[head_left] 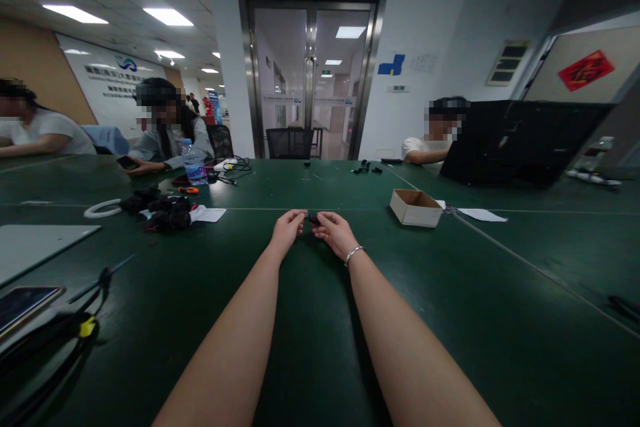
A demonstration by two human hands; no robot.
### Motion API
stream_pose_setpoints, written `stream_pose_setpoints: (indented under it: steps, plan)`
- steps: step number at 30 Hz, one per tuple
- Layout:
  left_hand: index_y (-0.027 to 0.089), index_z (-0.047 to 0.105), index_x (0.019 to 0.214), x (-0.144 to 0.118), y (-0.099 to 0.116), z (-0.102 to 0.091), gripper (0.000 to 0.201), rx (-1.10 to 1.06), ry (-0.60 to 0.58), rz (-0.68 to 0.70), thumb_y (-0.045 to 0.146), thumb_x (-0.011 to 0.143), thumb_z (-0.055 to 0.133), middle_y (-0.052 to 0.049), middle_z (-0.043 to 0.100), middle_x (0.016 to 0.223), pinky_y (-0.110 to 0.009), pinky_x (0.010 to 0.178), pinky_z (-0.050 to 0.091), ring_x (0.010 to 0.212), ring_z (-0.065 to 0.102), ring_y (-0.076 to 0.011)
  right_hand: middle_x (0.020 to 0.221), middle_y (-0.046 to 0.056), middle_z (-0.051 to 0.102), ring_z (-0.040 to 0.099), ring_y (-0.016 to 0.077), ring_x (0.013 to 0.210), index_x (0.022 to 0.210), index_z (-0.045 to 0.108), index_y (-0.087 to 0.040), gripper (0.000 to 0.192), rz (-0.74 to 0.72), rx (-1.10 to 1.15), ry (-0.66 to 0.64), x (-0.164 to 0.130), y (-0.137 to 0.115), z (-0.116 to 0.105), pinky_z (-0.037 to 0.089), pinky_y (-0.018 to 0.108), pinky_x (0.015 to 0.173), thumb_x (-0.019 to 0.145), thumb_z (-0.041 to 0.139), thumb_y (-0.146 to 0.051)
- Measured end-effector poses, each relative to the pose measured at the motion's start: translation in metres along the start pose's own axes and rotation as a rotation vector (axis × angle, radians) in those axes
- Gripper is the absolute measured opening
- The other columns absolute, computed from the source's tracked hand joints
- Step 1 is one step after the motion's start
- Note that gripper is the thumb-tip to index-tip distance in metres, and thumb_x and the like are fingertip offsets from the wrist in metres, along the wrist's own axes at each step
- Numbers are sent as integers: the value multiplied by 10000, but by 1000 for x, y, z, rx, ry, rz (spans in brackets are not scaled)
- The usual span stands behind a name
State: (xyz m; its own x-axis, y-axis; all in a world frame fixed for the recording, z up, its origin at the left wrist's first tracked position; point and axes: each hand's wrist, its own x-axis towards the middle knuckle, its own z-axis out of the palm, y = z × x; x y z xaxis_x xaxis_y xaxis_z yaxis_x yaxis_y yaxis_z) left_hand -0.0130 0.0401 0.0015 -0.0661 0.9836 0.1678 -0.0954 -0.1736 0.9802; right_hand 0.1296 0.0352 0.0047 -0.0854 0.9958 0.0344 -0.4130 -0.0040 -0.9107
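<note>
Both my arms reach out over the green table (200,320). A small black part (313,219) is pinched between the thumb and fingers of my right hand (337,233), whose wrist wears a silver bracelet. Close to the part's left end, the fingertips of my left hand (287,232) are pressed together. Whatever lies between those left fingertips is too small to name. The exact kind of the black part cannot be told from here.
An open cardboard box (415,212) stands to the right, near a dark monitor (515,140). Leftward lie a heap of black parts (167,210), a water bottle (194,163), a phone (27,307) and black straps (55,363). Other people sit around the table.
</note>
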Motion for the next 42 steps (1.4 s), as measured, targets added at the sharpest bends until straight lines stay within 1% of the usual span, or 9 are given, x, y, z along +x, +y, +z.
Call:
stream_pose_setpoints:
  steps: [7, 13, 16, 22, 25, 32, 36, 39, 42]
  plan:
    - [139, 668, 877, -5, 5, 5, 263, 77, -51, 0, 330, 696, 661, -10, 561, 637, -190, 503, 396, 576, 503, -97, 711, 33, 645, 626, 117, 523, 870, 590, -131, 104, -7, 3, -3, 0, 1, -1, 520, 196, 491, 805, 670, -135]
    - [126, 603, 810, -4, 4, 5, 225, 51, -4, -25, 310, 704, 677, -13, 573, 646, -189, 489, 396, 551, 519, -93, 731, 27, 642, 634, 121, 546, 886, 597, -140, 117, -8, 24, -28, 1, 2, -3, 524, 203, 503, 798, 674, -135]
    - [123, 587, 778, -3, 3, 5, 208, 51, -6, -29, 302, 715, 673, -11, 568, 627, -187, 485, 394, 540, 517, -90, 764, 32, 642, 641, 127, 557, 893, 601, -143, 132, -10, 30, -40, 2, 2, -4, 528, 212, 511, 788, 680, -130]
    - [122, 580, 737, -2, 2, 4, 188, 72, -6, -29, 295, 741, 653, -11, 567, 601, -193, 485, 403, 519, 515, -89, 747, 30, 639, 643, 131, 568, 905, 603, -141, 127, 4, 25, -46, 3, 2, -4, 539, 223, 537, 798, 656, -98]
    - [123, 580, 733, -1, 0, 3, 225, 95, 1, -24, 338, 748, 645, -12, 566, 594, -196, 483, 410, 508, 512, -89, 745, 36, 646, 645, 128, 570, 901, 603, -135, 129, 6, 25, -38, 1, 1, -3, 540, 214, 541, 795, 655, -83]
    - [135, 582, 727, 1, -7, 0, 381, 191, 1, 36, 514, 733, 616, -18, 567, 589, -203, 470, 408, 499, 510, -98, 731, 36, 655, 654, 128, 602, 887, 603, -135, 162, -1, 14, -44, -3, -1, -2, 554, 207, 570, 766, 688, -70]
    - [146, 576, 709, 2, -7, -1, 409, 263, 8, 14, 553, 750, 568, -13, 561, 568, -219, 467, 400, 475, 498, -105, 755, 43, 659, 659, 133, 630, 887, 608, -137, 177, 11, 30, -63, -3, -2, -4, 564, 213, 587, 755, 701, -66]
    - [157, 574, 678, 2, -6, -3, 438, 344, 3, 13, 583, 766, 519, -5, 551, 547, -229, 472, 379, 461, 484, -109, 758, 39, 661, 665, 139, 648, 894, 610, -138, 187, 17, 34, -85, -3, -3, -5, 575, 229, 614, 753, 694, -49]
    - [168, 578, 637, 1, -5, -4, 496, 471, 21, 55, 621, 789, 448, -4, 538, 522, -240, 480, 338, 471, 484, -123, 775, 49, 669, 673, 152, 678, 902, 610, -134, 214, 19, 48, -94, -5, -4, -5, 579, 249, 660, 740, 683, -13]
